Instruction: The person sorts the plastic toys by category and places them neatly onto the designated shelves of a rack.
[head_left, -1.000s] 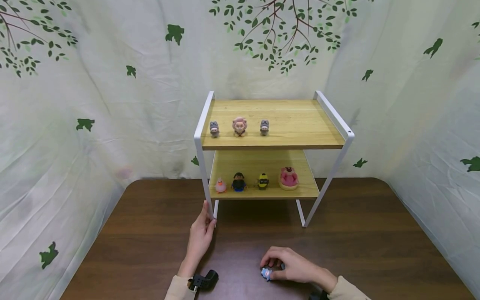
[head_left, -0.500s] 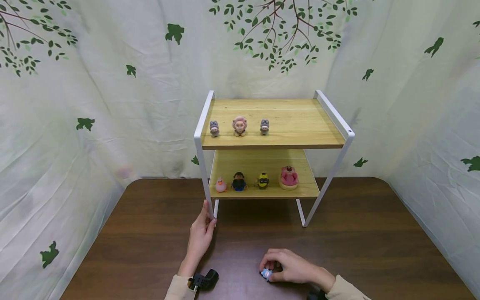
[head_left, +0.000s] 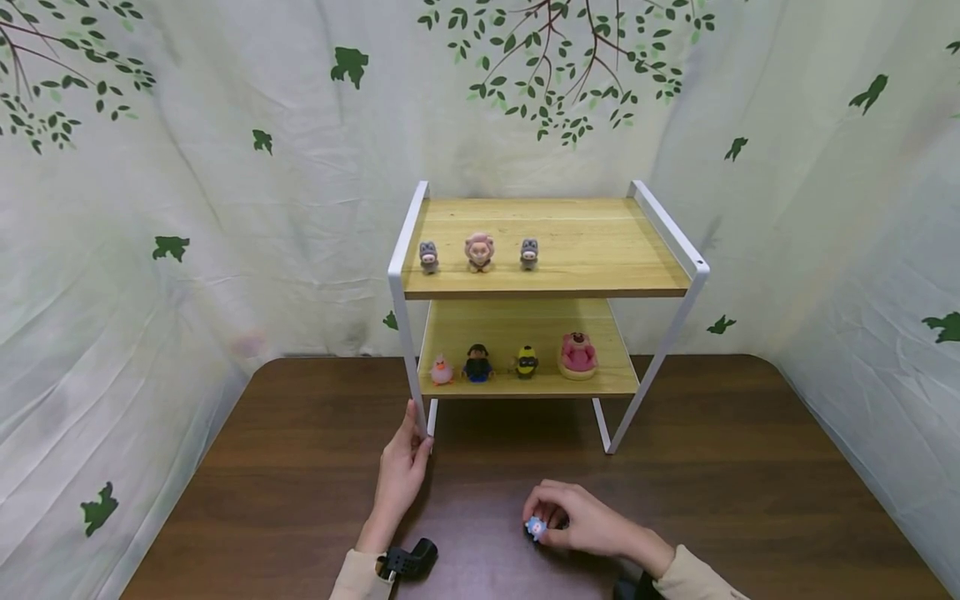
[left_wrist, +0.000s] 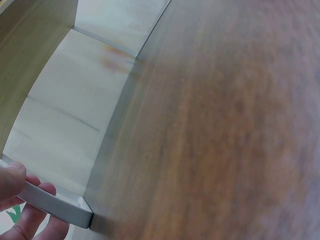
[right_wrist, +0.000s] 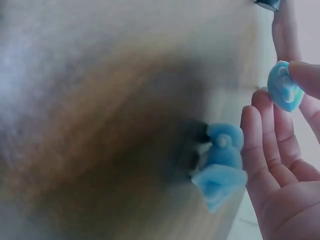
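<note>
My left hand [head_left: 401, 475] holds the lower front left leg of a white-framed, two-tier wooden shelf [head_left: 600, 250]; in the left wrist view the thumb and fingers lie on either side of the white bar [left_wrist: 57, 205]. My right hand [head_left: 588, 521] pinches a small light-blue figurine [head_left: 536, 527] between thumb and fingers, low at the front of the table. From the right wrist, the thumb tip presses on this blue figurine [right_wrist: 281, 92]. Another light-blue figurine [right_wrist: 220, 167] shows beside the outstretched outer fingers; I cannot tell whether the hand bears it.
Two grey figurines [head_left: 529, 255] flank a pink one [head_left: 479, 253] on the upper tier. The lower tier bears a pink duck [head_left: 442, 371], a dark-clothed figurine [head_left: 477, 365], a yellow-and-black one [head_left: 527, 363] and a pink bear [head_left: 577, 357]. A leaf-print curtain surrounds the brown table [head_left: 300, 500].
My right hand has shifted slightly forward, toward the shelf, carrying the pinched blue figurine along. The left hand keeps its place on the shelf leg.
</note>
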